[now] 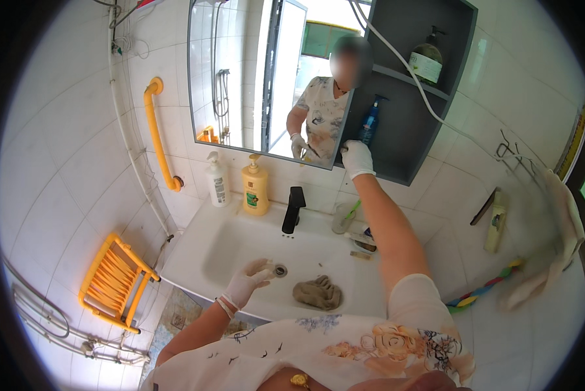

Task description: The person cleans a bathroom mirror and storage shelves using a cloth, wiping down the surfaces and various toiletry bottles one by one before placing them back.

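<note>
My left hand (247, 286), in a thin white glove, hovers over the left side of the white washbasin (219, 244) beside the drain (280, 271). Its fingers are apart and hold nothing visible. A crumpled grey-brown cloth (318, 293) lies in the basin to the right. My right hand (358, 159), also gloved, reaches up to the lower left corner of the grey open shelf (395, 161), at the mirror's (229, 97) edge. Its fingers are curled there, with something small and dark by the fingertips; what they grip is unclear. Just above stands a blue pump bottle (369, 122).
A black faucet (293, 210) rises behind the basin, with a yellow pump bottle (255, 190) and a white pump bottle (218, 183) to its left. A cup (342, 218) with a green toothbrush stands right. A white cable (410, 73) crosses the shelf. A yellow grab bar (156, 137) is wall-mounted.
</note>
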Motion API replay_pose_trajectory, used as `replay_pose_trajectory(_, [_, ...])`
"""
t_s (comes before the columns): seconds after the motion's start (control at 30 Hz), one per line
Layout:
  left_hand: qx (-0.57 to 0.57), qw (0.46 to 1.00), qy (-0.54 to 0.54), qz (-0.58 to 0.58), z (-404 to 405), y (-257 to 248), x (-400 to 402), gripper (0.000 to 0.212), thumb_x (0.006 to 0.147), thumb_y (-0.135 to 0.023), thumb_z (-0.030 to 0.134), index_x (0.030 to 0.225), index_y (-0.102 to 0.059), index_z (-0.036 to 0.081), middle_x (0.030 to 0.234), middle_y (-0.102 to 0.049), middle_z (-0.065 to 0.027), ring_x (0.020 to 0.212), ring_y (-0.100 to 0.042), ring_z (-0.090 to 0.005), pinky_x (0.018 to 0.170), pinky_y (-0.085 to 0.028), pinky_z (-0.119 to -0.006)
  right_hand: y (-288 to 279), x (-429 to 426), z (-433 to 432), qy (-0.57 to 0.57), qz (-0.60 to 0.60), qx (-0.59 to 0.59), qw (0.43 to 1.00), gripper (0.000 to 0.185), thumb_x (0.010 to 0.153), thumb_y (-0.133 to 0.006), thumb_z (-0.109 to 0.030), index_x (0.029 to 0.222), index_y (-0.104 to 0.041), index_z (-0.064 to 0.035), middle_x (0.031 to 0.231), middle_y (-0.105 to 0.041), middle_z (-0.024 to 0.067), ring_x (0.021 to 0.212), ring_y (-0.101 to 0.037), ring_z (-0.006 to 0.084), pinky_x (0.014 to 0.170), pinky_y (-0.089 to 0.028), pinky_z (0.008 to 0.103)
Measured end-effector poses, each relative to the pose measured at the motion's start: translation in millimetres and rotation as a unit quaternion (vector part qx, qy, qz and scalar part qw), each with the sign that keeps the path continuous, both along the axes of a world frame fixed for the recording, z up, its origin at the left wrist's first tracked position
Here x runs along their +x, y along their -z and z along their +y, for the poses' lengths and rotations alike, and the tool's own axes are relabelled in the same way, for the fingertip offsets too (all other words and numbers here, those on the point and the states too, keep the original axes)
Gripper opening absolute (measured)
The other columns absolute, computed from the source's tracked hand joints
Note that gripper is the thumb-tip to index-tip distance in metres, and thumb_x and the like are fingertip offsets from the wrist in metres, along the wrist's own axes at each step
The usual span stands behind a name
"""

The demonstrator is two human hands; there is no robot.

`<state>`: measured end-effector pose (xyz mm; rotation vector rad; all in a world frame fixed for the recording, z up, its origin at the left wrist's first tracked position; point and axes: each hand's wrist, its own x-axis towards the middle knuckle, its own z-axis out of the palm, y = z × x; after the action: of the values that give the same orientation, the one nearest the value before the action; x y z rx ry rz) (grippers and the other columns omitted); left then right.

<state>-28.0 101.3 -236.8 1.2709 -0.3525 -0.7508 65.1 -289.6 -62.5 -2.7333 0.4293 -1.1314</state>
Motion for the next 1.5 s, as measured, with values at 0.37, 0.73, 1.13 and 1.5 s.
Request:
replay_pose_trajectory(0.37, [-0.011,0.999,-0.003,0.039,-6.2,25.4,14.5,0.036,0.092,-0.064,0.022,0.122,-0.058,0.002,0.108,-0.068,-0.0078,0.099,-0.064,-0.0164,0.086,-0.051,-0.030,-101.3,-129.9,15.7,-0.164,-0.144,-0.023,0.976,0.016,0.090,-0.063,-0.016,0.096,-0.068,-0.0012,0.081,-0.067,0.0112,0.068,-0.064,0.0203,0.062,-0.049,0.0308])
replay_pose_trajectory(0.73, [0.147,0.985,-0.049,-0.072,-5.3,106.1,44.9,0.027,0.090,-0.065,0.019,0.110,-0.065,0.001,0.098,-0.070,-0.0074,0.085,-0.065,-0.0154,0.077,-0.052,-0.030,280.2,-218.9,82.3,-0.212,0.584,0.046,0.782,0.076,0.084,-0.062,-0.052,0.142,-0.042,-0.0082,0.138,-0.048,0.0206,0.120,-0.052,0.0366,0.099,-0.043,0.0422])
replay_pose_trajectory(1.13, [0.410,0.818,0.026,-0.402,-1.1,130.9,23.5,0.032,0.090,-0.055,0.028,0.115,-0.064,0.010,0.108,-0.067,-0.0162,0.097,-0.065,-0.0351,0.085,-0.052,-0.043,283.1,-190.0,73.4,-0.191,0.269,0.609,0.721,0.039,0.092,-0.061,-0.034,0.110,-0.065,0.0011,0.089,-0.068,0.0069,0.075,-0.060,0.0143,0.068,-0.048,0.0266])
replay_pose_trajectory(1.5, [0.496,0.759,0.078,-0.415,-9.6,112.8,15.8,0.027,0.088,-0.055,0.031,0.106,-0.066,0.014,0.107,-0.067,-0.0136,0.098,-0.064,-0.0354,0.084,-0.051,-0.047,-51.1,-166.4,26.8,-0.346,-0.240,0.679,0.601,0.044,0.096,-0.054,-0.029,0.131,-0.048,-0.0034,0.125,-0.058,0.0106,0.113,-0.057,0.0245,0.096,-0.050,0.0395])
